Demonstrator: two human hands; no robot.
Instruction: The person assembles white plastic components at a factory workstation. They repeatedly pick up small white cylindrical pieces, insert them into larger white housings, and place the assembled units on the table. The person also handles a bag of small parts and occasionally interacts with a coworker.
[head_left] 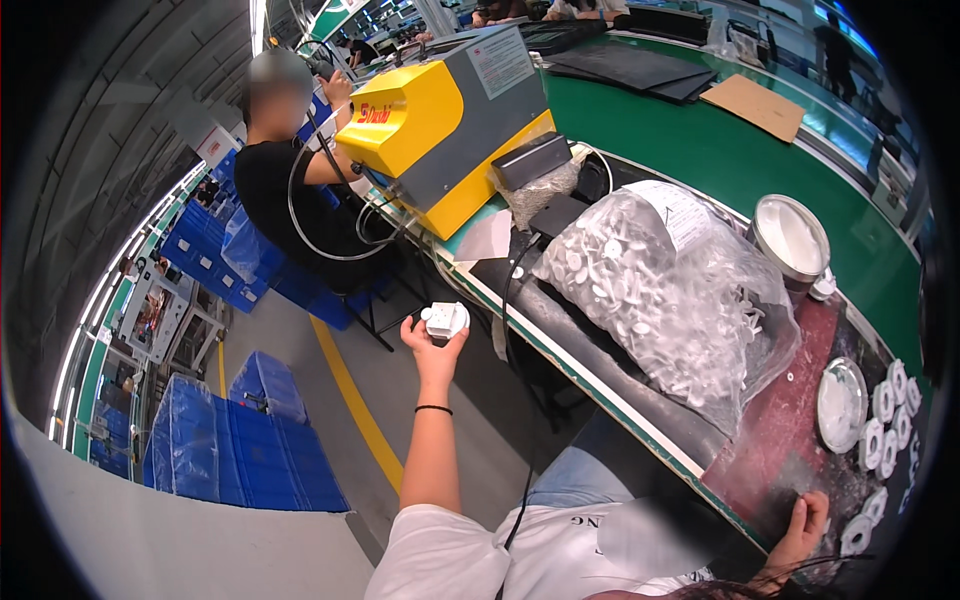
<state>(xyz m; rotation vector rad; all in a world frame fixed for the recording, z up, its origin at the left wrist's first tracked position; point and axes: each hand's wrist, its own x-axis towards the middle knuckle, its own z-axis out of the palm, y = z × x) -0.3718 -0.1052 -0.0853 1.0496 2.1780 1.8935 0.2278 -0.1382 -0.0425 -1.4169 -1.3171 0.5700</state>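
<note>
My left hand (436, 350) is held out over the floor beside the bench, closed around a white plastic part (444, 320) with a round disc and a blocky body. A dark band circles that wrist. My right hand (803, 528) is low at the bench's near right, its fingers curled together; whatever they may hold is hidden. Several white plastic rings (872, 443) lie close by it on the dark surface. Beyond them sits a round shallow dish (842, 405). A large clear bag (665, 300) full of small white plastic pieces lies between my two hands' sides of the bench.
A yellow and grey machine (450, 125) stands on the green bench, with cables hanging near its edge. An open tin (790, 238) stands behind the bag. A co-worker in black (290, 200) is at the far left. Blue crates (250, 450) occupy the floor at left.
</note>
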